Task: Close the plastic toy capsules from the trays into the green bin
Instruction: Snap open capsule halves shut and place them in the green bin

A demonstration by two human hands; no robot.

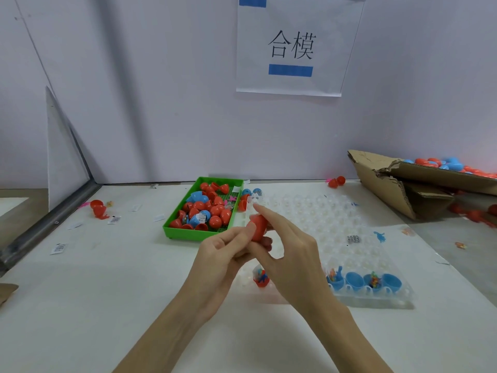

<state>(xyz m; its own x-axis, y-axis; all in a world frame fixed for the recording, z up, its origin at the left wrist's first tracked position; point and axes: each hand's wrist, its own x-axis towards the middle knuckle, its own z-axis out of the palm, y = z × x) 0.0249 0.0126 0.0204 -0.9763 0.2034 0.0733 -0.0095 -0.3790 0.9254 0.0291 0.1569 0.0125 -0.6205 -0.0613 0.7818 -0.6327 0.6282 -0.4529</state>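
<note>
Apparently both hands gripping red capsule

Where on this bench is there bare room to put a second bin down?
Bare white table lies left of both forearms, in front of the green bin, bordered by barcode slips. The near edge is bare too. Crowded: the clear tray to the right, the torn cardboard box beyond, and the middle, where both hands hold a red capsule.
</note>
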